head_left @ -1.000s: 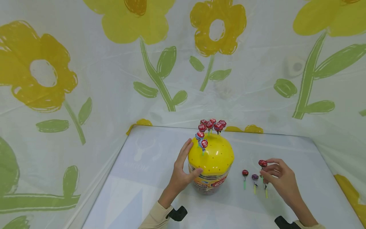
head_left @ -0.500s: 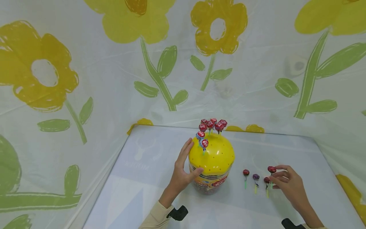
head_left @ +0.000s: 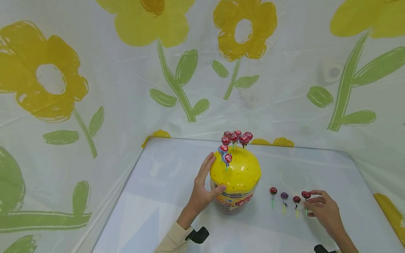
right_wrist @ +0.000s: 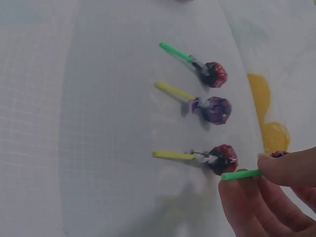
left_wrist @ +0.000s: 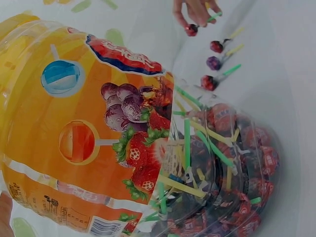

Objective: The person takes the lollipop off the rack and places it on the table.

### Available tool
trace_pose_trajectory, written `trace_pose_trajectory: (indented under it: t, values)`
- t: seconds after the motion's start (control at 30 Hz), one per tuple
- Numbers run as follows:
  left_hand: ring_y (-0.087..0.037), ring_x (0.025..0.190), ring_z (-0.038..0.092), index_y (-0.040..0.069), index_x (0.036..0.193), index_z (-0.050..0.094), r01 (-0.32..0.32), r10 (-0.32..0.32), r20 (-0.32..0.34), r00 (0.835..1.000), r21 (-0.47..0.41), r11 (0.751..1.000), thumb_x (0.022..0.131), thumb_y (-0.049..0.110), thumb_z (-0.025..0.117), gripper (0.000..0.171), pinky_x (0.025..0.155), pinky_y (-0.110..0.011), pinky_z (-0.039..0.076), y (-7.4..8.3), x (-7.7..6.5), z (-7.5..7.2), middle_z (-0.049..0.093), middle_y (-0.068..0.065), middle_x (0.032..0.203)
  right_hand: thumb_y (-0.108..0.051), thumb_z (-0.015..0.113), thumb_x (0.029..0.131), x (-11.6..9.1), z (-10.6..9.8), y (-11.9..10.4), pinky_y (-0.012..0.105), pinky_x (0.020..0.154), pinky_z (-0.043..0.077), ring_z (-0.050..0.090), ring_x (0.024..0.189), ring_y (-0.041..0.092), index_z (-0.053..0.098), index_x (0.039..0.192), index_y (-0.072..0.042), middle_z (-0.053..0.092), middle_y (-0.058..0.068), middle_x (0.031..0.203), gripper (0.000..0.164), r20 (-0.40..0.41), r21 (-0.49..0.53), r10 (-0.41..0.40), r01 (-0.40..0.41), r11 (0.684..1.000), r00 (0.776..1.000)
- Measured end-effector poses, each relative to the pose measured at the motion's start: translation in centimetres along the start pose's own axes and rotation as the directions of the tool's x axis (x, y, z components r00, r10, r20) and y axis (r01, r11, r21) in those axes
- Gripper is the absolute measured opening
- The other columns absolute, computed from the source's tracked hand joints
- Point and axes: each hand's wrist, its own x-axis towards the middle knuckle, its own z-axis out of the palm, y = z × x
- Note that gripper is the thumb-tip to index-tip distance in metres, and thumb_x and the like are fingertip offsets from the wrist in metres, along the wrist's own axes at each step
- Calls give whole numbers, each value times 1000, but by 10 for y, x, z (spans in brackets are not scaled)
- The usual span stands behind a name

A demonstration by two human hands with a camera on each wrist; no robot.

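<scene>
A clear candy jar with a yellow domed lid stands upright on the table. My left hand holds its left side, thumb on the lid's front edge and fingers along the far left. Between thumb and fingers, my right hand pinches a red-wrapped lollipop by its green stick. This lollipop is at the right end of a row made by a red one, a purple one and another red one. Several lollipops stand in holes at the lid's back and left.
Through the jar's clear lower part, many wrapped lollipops with green and yellow sticks show inside. The white table backs onto a flower-print curtain, which also hangs along both sides.
My right hand has moved right and toward me with the red lollipop, from above the row to its right end, lowering it. The left hand keeps its place on the jar.
</scene>
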Motion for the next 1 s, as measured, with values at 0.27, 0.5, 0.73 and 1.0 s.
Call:
trace_pose_trajectory:
  t: [0.27,0.5,0.73,1.0]
  values:
    - [-21,140,24,21,148,30,-5,5,-2,1000,-5,1000,85,44,63,75,110,-47,28,1,1,1,21,0,156,-3,66,80,4,5,23,28,47,53,62,63,20,42,120,7,62,20,86,47,-2,-140,61,-61,988,998]
    - [-21,140,25,20,148,30,-11,11,-7,1000,-9,1000,85,45,63,76,109,-47,29,-2,0,1,21,-6,155,-4,66,79,5,8,24,29,46,46,59,64,23,47,111,8,63,16,78,39,-11,-257,8,-10,966,1000]
    - [-22,140,26,20,148,30,-18,18,-16,1000,-9,1000,85,44,64,76,109,-47,30,-3,-1,0,21,-3,156,-10,66,80,5,-6,3,30,47,48,62,66,27,52,105,10,64,15,77,34,5,-301,-75,74,951,997]
    - [-21,140,25,20,148,30,-17,17,-10,1000,-4,1000,85,42,64,75,109,-48,29,-5,-2,1,21,-2,156,-22,64,89,1,-16,-40,29,56,56,63,73,17,53,114,6,64,17,94,38,51,-131,-120,125,983,992]
